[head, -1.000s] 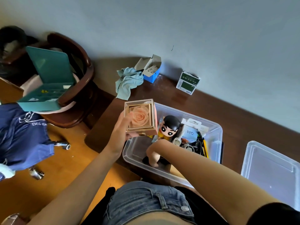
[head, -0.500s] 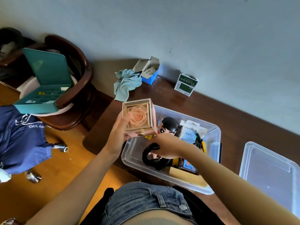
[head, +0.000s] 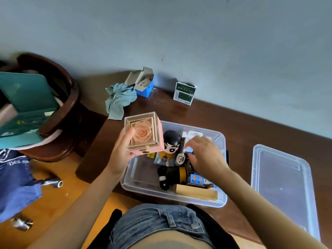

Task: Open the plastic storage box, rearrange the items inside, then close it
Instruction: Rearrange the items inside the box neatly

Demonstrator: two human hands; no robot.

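Ref. landmark: storage box (head: 133, 178), open, on desk. We see L hand (head: 120, 155) at box's left rim, fingers curled round rose case (head: 143, 133), held above that corner. Figurine (head: 169, 147) lies inside box. R hand (head: 206, 155) over box's right half, blurred; grip indeterminate. Lid (head: 282, 186) lies right of box.

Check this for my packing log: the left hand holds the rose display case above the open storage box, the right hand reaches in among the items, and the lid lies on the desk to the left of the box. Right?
Not quite. The head view shows the lid lying to the right of the storage box, not the left. The rest stands: the left hand holds the rose display case, and the right hand reaches in among the items.
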